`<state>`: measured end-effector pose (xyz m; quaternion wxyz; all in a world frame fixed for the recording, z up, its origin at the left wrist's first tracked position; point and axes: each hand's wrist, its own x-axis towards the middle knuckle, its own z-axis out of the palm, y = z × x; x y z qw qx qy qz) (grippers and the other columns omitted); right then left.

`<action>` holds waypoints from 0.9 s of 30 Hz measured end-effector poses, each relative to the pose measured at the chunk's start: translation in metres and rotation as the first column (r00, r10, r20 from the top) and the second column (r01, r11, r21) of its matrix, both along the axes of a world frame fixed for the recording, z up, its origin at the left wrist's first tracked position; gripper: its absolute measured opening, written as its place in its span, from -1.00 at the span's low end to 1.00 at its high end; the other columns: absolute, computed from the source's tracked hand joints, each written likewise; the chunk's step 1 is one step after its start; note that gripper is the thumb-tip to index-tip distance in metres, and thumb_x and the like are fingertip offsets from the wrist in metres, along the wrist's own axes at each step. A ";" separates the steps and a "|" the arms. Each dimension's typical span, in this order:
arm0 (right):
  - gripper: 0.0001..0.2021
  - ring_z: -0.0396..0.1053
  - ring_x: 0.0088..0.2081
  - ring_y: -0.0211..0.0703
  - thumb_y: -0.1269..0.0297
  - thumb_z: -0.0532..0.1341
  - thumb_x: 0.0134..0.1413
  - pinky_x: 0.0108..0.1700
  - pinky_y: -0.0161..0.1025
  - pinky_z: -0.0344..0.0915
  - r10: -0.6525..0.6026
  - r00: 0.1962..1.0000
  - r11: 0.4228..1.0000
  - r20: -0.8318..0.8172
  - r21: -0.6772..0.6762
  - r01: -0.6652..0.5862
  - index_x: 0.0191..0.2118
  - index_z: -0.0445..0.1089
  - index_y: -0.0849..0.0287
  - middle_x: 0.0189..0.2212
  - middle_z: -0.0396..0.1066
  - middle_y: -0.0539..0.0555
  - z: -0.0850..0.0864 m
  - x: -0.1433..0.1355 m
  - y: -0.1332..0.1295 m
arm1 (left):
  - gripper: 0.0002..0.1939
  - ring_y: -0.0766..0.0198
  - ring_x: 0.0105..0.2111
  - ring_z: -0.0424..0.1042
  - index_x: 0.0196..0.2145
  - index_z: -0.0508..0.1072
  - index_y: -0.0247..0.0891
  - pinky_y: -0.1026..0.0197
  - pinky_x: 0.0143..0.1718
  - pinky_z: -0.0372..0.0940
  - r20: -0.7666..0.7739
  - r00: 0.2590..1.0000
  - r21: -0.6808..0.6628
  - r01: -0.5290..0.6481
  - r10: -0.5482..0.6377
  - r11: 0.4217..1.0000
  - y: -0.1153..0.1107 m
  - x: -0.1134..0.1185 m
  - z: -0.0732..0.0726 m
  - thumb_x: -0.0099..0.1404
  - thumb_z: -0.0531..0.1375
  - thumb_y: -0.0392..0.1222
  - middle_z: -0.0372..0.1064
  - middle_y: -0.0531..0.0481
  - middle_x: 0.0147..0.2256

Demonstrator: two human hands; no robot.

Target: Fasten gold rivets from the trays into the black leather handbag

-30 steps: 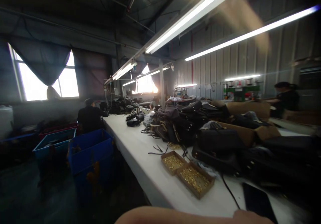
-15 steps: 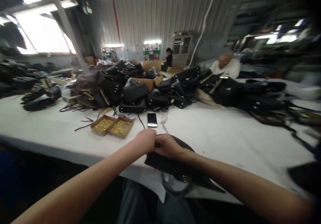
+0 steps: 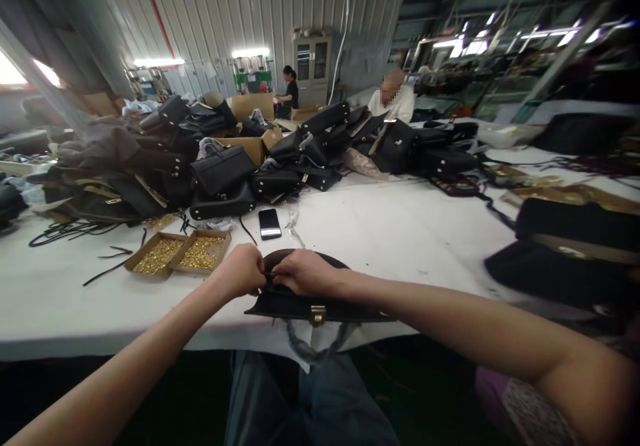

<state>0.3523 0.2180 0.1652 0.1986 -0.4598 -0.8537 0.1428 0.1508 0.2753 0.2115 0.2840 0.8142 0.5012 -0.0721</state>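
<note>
A black handbag [image 3: 300, 305] with a gold clasp lies at the near edge of the white table [image 3: 380, 233]. My left hand [image 3: 243, 271] and my right hand [image 3: 303, 271] meet over its top, both pinching the bag's dark edge with closed fingers. What small part sits between the fingertips I cannot make out. A strap or cord hangs off the table edge below the clasp.
Two shallow cardboard trays of gold fittings [image 3: 177, 253] sit left of my hands, a phone [image 3: 269, 223] just beyond. Piles of black handbags [image 3: 225, 173] and cardboard boxes cover the far table. More bags [image 3: 560, 259] lie right. A seated person [image 3: 393, 99] and a standing one [image 3: 290, 89] are beyond.
My view has swung from the long table and ceiling lights down and right to my hands. The bag now lies flatter with its gold clasp showing; both hands stay closed on it.
</note>
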 end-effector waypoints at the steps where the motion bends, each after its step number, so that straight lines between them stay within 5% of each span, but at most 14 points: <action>1: -0.84 0.50 -0.30 -0.10 0.35 0.30 0.35 -0.24 -0.24 0.22 -0.004 1.000 1.000 0.011 0.020 0.004 -0.21 0.68 0.13 -0.31 0.65 0.08 -0.002 -0.001 0.000 | -0.90 0.23 -0.46 0.59 -0.32 0.64 -0.36 0.35 -0.42 0.35 0.013 1.000 -0.016 -0.007 0.007 1.000 0.000 -0.001 -0.002 0.18 0.32 -0.34 0.55 -0.07 -0.50; 6: -0.85 0.52 -0.30 -0.09 0.38 0.30 0.30 -0.22 -0.24 0.26 0.021 0.999 0.997 0.034 0.080 -0.024 -0.29 0.63 0.16 -0.35 0.63 0.09 -0.006 -0.005 -0.002 | -0.83 0.21 -0.41 0.57 -0.32 0.67 -0.31 0.33 -0.40 0.31 0.008 0.999 0.190 0.050 -0.052 0.981 -0.007 -0.001 -0.010 0.12 0.30 -0.42 0.60 -0.13 -0.41; 12: -0.85 0.54 -0.27 -0.09 0.42 0.29 0.30 -0.16 -0.25 0.31 0.008 1.000 0.999 -0.016 0.035 -0.008 -0.31 0.58 0.17 -0.34 0.62 0.08 -0.005 -0.003 -0.010 | -0.89 0.20 -0.46 0.54 -0.37 0.68 -0.32 0.29 -0.40 0.34 -0.004 0.996 0.115 0.090 -0.090 0.989 -0.011 0.003 -0.005 0.18 0.31 -0.37 0.55 -0.10 -0.50; 16: -0.83 0.54 -0.28 -0.10 0.44 0.26 0.30 -0.18 -0.25 0.31 0.003 0.999 0.999 -0.044 -0.046 -0.006 -0.27 0.62 0.14 -0.30 0.64 0.08 0.000 -0.002 -0.010 | -0.90 0.08 -0.35 0.58 -0.34 0.69 -0.34 0.21 -0.30 0.39 0.030 0.997 0.213 0.068 -0.076 0.975 -0.013 0.007 -0.004 0.15 0.36 -0.31 0.60 -0.22 -0.39; 19: -0.85 0.53 -0.34 -0.09 0.45 0.33 0.15 -0.27 -0.25 0.29 0.041 0.999 0.984 0.006 -0.176 -0.040 -0.26 0.66 0.09 -0.32 0.64 0.06 0.023 0.007 -0.005 | -0.82 -0.02 -0.27 0.62 -0.27 0.70 -0.35 0.16 -0.26 0.42 0.045 0.998 0.288 0.028 -0.043 0.957 -0.016 0.009 -0.006 0.12 0.37 -0.30 0.63 -0.30 -0.29; 22: -0.87 0.48 -0.43 -0.09 0.42 0.37 0.03 -0.37 -0.24 0.26 0.072 0.995 0.961 0.073 -0.272 -0.049 -0.33 0.68 0.08 -0.45 0.60 0.05 0.070 0.017 0.014 | -0.78 -0.07 -0.24 0.63 -0.23 0.69 -0.35 0.14 -0.25 0.44 0.062 0.998 0.325 -0.012 -0.009 0.946 -0.018 0.008 -0.010 0.13 0.36 -0.29 0.63 -0.34 -0.27; 25: -0.81 0.50 -0.42 -0.11 0.31 0.29 0.19 -0.34 -0.26 0.30 0.041 0.999 0.975 0.012 -0.217 -0.037 -0.26 0.71 0.16 -0.43 0.62 0.09 0.114 0.009 0.057 | -0.75 -0.12 -0.19 0.64 -0.21 0.69 -0.35 0.09 -0.18 0.48 0.085 0.996 0.330 -0.033 0.005 0.943 -0.020 0.006 -0.011 0.12 0.34 -0.30 0.63 -0.36 -0.23; 27: -0.79 0.52 -0.36 -0.11 0.26 0.31 0.19 -0.28 -0.28 0.33 0.037 0.999 0.989 0.024 -0.143 -0.033 -0.20 0.72 0.19 -0.35 0.65 0.11 0.123 -0.014 0.095 | -0.71 -0.15 -0.16 0.64 -0.17 0.68 -0.36 0.06 -0.13 0.50 0.094 0.996 0.318 -0.038 0.008 0.947 -0.021 0.005 -0.010 0.10 0.34 -0.33 0.63 -0.38 -0.20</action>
